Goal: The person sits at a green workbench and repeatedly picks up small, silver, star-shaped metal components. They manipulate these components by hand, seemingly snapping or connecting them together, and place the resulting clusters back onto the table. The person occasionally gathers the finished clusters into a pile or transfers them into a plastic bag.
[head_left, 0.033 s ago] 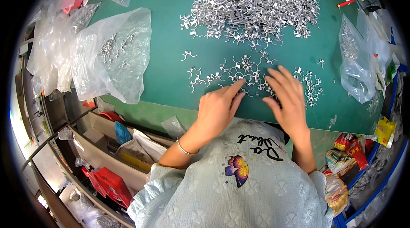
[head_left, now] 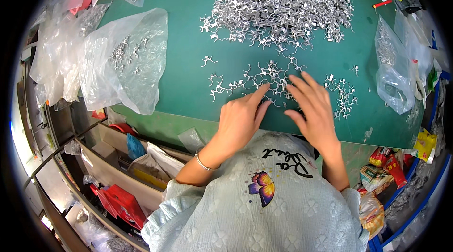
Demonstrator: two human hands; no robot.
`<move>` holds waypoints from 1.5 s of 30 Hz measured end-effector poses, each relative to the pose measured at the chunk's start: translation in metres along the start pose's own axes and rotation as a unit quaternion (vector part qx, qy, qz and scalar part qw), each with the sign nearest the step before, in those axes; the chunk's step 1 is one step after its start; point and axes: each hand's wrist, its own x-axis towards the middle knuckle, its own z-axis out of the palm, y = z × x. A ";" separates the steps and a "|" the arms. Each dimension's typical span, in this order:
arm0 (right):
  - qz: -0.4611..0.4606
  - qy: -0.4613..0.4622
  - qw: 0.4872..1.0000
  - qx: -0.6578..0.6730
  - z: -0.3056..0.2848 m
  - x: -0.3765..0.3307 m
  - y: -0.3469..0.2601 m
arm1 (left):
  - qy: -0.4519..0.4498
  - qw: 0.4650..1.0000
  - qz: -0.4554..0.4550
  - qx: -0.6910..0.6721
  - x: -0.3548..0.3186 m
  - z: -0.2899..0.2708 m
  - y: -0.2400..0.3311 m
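Reaching among scattered metal clips (head_left: 272, 67) at centre, left hand (head_left: 239, 119) half-open, right hand (head_left: 312, 112) spread; small group (head_left: 348, 100) apart at right, upper-centre heap (head_left: 278, 6) seemingly unworked.

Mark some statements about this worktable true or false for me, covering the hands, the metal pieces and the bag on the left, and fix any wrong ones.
1. The large heap of metal pieces lies beyond the left hand and right hand. True.
2. The bracelet is on the right wrist. False: it is on the left wrist.
3. The tabletop is red. False: it is green.
4. A large clear bag lies left of both hands. True.
5. The right hand is a clenched fist. False: it is open.
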 end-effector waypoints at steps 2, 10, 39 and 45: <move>-0.015 -0.043 0.999 0.003 0.005 0.003 -0.006 | 0.007 1.000 -0.019 0.021 0.002 -0.001 0.000; 0.062 0.052 0.997 -0.015 0.002 -0.015 0.008 | -0.019 0.999 -0.027 0.015 -0.012 -0.014 -0.013; -0.090 -0.088 0.991 0.038 0.014 0.010 -0.029 | 0.013 0.997 -0.061 -0.034 -0.045 -0.009 -0.017; -0.086 -0.085 0.993 -0.006 0.012 0.002 -0.010 | 0.008 0.999 -0.038 -0.020 -0.049 -0.008 -0.024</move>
